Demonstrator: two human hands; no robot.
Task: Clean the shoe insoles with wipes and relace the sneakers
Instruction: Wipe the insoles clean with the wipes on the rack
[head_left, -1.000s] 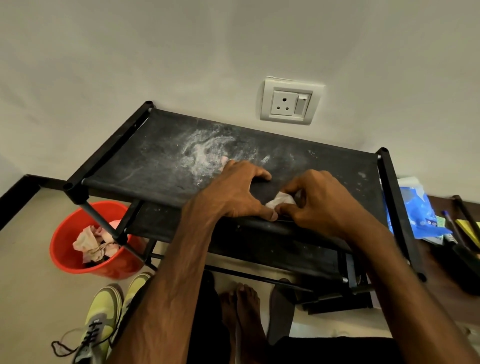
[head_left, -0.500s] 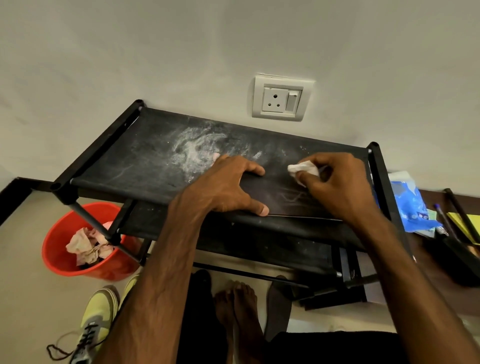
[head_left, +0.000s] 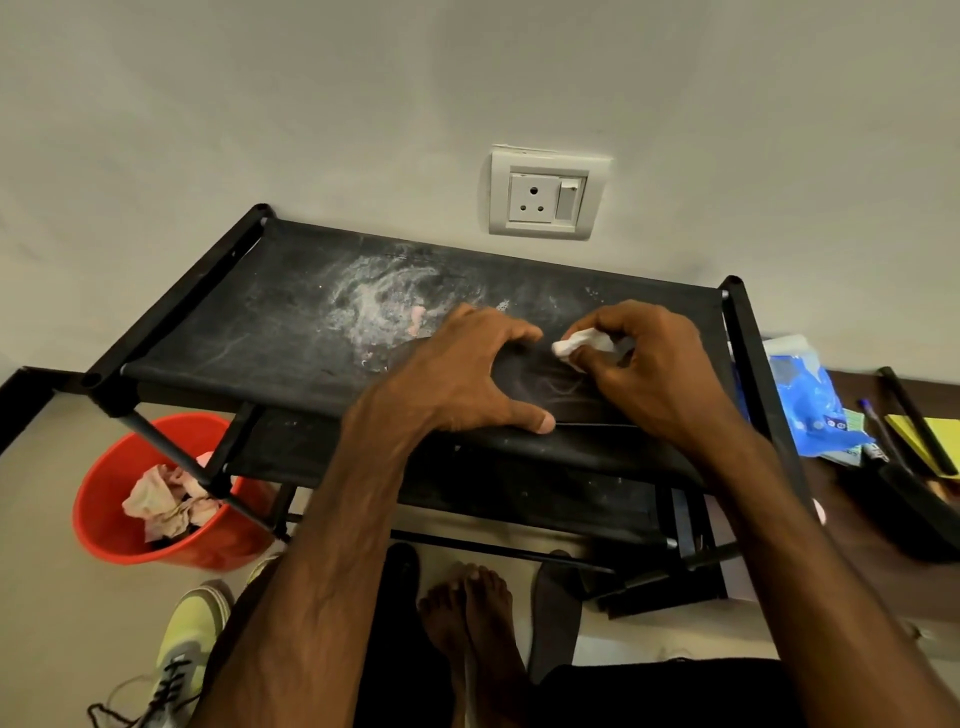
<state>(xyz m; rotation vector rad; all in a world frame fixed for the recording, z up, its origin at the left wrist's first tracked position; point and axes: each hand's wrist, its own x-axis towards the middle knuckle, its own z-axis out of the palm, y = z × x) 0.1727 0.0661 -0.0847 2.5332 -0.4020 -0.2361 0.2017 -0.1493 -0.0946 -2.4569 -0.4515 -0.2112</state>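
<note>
The dark flat insole (head_left: 558, 397) lies on the dusty top of the black fabric-topped shoe rack (head_left: 249, 332), in the gap between the two hands, its long axis running sideways along the rack's near edge. The left hand (head_left: 467, 374) spans its left part: fingers spread and arched, the thumb planted on the near edge and the other fingertips pressing down at the far side, holding it flat rather than closing round it. The right hand (head_left: 654, 374) has its fingertips clamped on a crumpled white wipe (head_left: 582, 343), which sits just above the insole's far edge, a little right of the left index fingertip. The right hand is therefore the nearer one for scrubbing, and the likely next stroke runs from the wipe toward the person or sideways along the insole. Far below both hands, the yellow-green laced sneaker (head_left: 182, 654) waits on the floor.
</note>
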